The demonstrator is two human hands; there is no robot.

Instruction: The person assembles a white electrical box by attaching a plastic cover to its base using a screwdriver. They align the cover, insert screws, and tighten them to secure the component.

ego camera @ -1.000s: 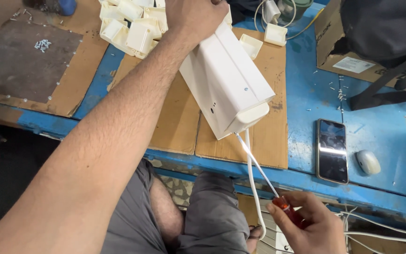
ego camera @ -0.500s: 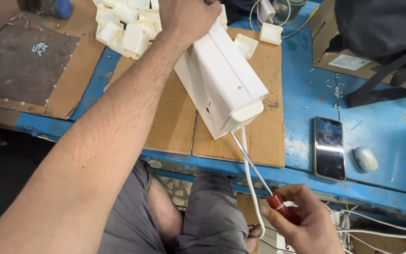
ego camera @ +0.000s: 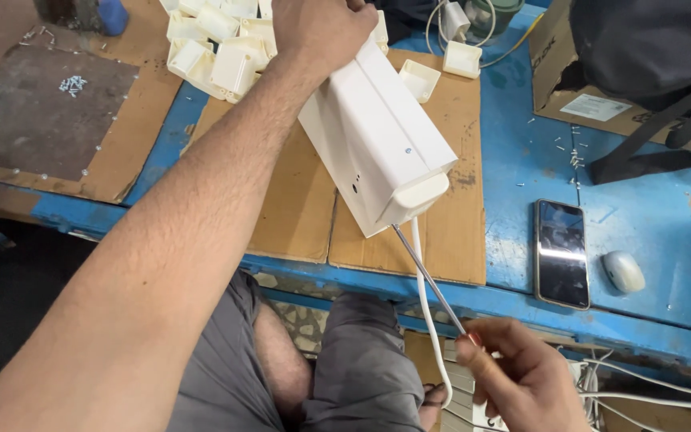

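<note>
The left hand (ego camera: pixel 317 28) clamps down over the far end of a white plastic housing (ego camera: pixel 377 144), a long box-shaped casing that lies tilted across sheets of brown cardboard (ego camera: pixel 297 200) on the blue surface (ego camera: pixel 521 160). The near end of the housing points toward the person and hangs close to the surface's front edge. The right hand (ego camera: pixel 521 380) sits low, below that edge, fingers closed around the handle of a screwdriver (ego camera: pixel 429 280); a bit of red shows between the fingers, and the thin metal shaft runs up and left so its tip meets the underside of the housing's near end. A white cable (ego camera: pixel 425 320) drops from the same end, passing just beside the shaft and down toward the person's lap; where it ends is hard to make out. Behind the left hand sits a heap of small white plastic boxes (ego camera: pixel 217 44). To the right of the cardboard, a dark phone (ego camera: pixel 561 252) lies flat on the surface with a small white oval object (ego camera: pixel 624 272) just beside it
</note>
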